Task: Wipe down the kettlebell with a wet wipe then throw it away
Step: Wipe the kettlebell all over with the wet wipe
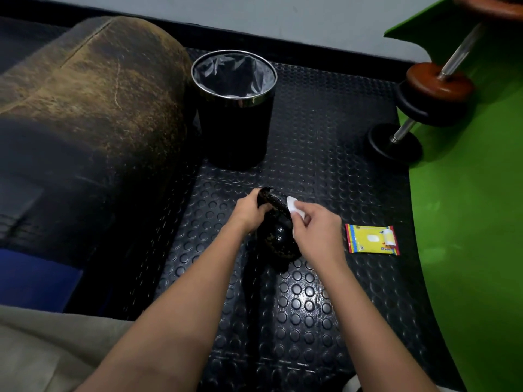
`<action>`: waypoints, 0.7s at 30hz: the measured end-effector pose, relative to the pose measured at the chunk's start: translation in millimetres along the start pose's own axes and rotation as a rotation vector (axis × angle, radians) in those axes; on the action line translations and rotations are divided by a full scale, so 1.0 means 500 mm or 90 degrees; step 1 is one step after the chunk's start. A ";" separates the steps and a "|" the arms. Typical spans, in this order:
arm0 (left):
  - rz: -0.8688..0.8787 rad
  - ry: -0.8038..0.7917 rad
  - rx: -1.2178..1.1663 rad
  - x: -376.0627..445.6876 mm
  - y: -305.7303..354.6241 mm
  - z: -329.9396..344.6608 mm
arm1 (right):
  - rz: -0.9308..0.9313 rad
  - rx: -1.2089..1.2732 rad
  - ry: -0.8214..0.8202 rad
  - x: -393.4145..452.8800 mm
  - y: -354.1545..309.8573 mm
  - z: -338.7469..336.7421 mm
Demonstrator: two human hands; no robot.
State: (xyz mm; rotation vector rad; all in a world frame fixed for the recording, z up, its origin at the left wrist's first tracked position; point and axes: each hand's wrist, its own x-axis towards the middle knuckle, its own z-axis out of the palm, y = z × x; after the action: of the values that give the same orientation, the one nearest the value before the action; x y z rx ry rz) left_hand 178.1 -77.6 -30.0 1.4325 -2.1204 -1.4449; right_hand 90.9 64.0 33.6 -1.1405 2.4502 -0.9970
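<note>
kettlebell (278, 239) sits on the studded black mat (311, 306), centre of view, w/ its handle tipped up toward the bin. black, worn, w/ speckled patches on the body.

left hand (249, 213) grips the left end of the handle, fingers curled round it. right hand (317, 230) pinches a white wipe (295, 209) btwn thumb and fingers and presses it against the right side of the handle; a bit of wipe also shows lower down by the palm, next to the kettlebell body. both forearms bare, reaching in from the bottom of frame.

bin (235, 108) stands on the mat beyond the kettlebell, near but apart from it; black w/ a chrome rim and a clear liner inside. can't tell if anything is in it.

wipe pack (372, 239) lies flat on the mat to the right of the right hand, yellow w/ red edges, just beside the green mat (467, 222). flap at its right end looks peeled back.

dumbbell (410, 128) w/ black plates rests at the green mat's edge, far right, well apart from the kettlebell; a brown-plated one sits just behind it. worn brown padded roll (93, 89) fills the left side, right next to the bin.
</note>
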 end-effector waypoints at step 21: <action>-0.135 -0.012 -0.162 -0.016 -0.043 0.065 | 0.057 -0.055 -0.145 0.060 -0.017 -0.022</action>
State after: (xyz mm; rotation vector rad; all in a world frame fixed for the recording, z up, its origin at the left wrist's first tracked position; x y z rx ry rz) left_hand 175.0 -52.8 -60.7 1.5835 -1.7582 -1.7368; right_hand 70.5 42.8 48.9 -1.0942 2.3576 -0.7001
